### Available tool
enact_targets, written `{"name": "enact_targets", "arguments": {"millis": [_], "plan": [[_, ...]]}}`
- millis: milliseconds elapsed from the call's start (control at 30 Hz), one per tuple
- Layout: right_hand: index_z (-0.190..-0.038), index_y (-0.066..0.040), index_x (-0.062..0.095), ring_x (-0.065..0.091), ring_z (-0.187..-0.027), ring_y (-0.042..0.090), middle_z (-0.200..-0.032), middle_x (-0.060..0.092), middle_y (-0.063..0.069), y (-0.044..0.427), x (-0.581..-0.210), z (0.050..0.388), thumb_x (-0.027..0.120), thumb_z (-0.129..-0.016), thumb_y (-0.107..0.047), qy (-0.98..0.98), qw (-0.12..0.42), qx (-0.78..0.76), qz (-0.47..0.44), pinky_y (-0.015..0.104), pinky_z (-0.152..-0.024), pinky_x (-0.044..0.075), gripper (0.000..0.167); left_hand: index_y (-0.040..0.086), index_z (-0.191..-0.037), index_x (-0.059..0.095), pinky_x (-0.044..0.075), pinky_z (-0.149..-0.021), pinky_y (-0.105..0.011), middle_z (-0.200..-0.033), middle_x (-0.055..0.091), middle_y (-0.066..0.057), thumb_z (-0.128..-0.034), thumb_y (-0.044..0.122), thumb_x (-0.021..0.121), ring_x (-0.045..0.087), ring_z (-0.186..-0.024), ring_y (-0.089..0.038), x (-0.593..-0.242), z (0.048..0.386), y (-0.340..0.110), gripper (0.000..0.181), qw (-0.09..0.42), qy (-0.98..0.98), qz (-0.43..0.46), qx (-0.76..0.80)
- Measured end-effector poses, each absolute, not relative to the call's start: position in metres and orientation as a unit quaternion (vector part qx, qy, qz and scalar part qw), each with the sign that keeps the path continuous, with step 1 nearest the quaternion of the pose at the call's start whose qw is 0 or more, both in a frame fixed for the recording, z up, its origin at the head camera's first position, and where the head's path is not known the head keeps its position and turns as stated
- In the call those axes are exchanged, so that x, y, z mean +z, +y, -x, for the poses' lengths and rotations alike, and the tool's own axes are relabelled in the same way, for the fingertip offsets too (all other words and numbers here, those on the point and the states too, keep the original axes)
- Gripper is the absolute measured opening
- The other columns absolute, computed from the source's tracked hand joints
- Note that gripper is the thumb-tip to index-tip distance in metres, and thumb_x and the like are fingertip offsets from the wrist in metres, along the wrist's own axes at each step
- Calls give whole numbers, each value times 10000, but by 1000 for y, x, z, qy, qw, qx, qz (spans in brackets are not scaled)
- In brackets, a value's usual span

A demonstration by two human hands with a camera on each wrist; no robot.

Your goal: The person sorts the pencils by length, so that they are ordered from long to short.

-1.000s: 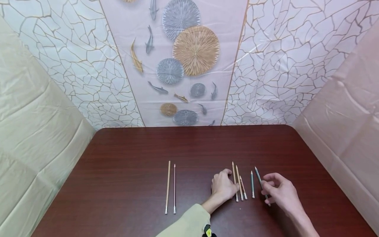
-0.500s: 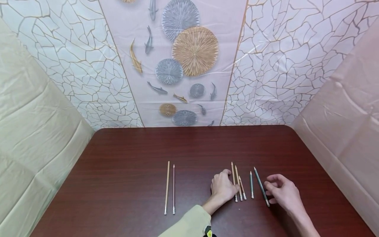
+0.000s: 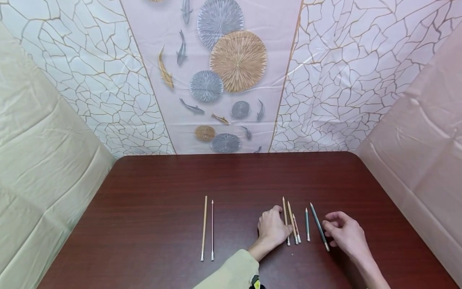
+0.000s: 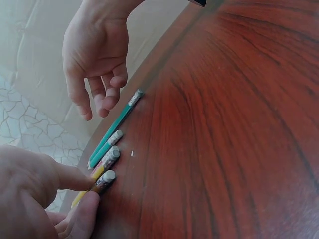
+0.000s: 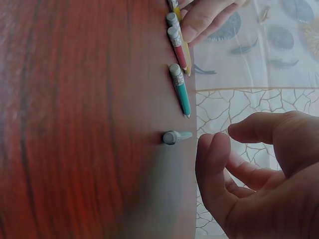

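My left hand (image 3: 272,228) reaches over the leftmost yellow pencil (image 3: 284,210), thumb on one side and fingers on the other, pinching it near the eraser end. Beside it, close to my thumb, lie a second yellow pencil (image 3: 290,216) and a short red pencil (image 5: 178,49), which touch or nearly touch. Farther right are a short green pencil (image 3: 307,224) and a longer, slanted green pencil (image 3: 319,226). My right hand (image 3: 345,233) hovers just right of that longer pencil, fingers loosely bent, holding nothing. All the pencils lie with erasers toward me.
Two long pencils, one yellowish (image 3: 204,228) and one pinkish (image 3: 212,230), lie side by side on the left of the dark red wooden table (image 3: 151,180). A tiny white speck (image 4: 132,154) sits near the erasers. Patterned cloth (image 3: 325,80) hangs around the table.
My right hand has drawn slightly right, away from the longer green pencil. The second yellow pencil's eraser end has shifted slightly right, against the short red pencil. My left hand has stayed put.
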State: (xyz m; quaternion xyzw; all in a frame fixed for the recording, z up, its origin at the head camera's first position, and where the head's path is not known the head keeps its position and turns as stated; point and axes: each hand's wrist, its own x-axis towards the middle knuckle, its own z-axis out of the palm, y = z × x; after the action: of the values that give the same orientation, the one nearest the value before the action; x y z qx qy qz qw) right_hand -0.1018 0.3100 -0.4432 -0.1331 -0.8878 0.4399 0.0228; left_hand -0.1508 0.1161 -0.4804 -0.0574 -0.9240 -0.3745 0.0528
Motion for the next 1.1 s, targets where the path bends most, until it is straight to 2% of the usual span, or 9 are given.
{"name": "enact_targets", "arguments": {"millis": [467, 867, 1100], "plan": [[-1160, 64, 583, 649, -678, 177, -836, 682, 83, 310, -446, 103, 655, -920, -132, -898, 22, 418, 135, 328, -524, 543, 317, 91, -1049, 719, 518, -602, -379, -832, 716, -70, -621, 171, 813, 687, -754, -273, -478, 150, 114, 445, 57, -922, 73, -376], [-1176, 64, 574, 655, -682, 176, -813, 678, 62, 310, -449, 106, 663, -893, -125, -897, -8, 419, 138, 334, -528, 545, 352, 92, -1054, 714, 512, -615, -382, -835, 710, -71, -623, 157, 790, 680, -761, -266, -473, 148, 113, 442, 32, -922, 61, -381], [-1146, 68, 570, 651, -590, 197, -796, 686, 70, 309, -450, 109, 663, -861, -105, -897, -10, 423, 128, 345, -503, 549, 347, 90, -1044, 706, 508, -607, -375, -765, 668, -33, -609, 142, 786, 663, -731, -258, -472, 148, 112, 445, 30, -918, 59, -390]]}}
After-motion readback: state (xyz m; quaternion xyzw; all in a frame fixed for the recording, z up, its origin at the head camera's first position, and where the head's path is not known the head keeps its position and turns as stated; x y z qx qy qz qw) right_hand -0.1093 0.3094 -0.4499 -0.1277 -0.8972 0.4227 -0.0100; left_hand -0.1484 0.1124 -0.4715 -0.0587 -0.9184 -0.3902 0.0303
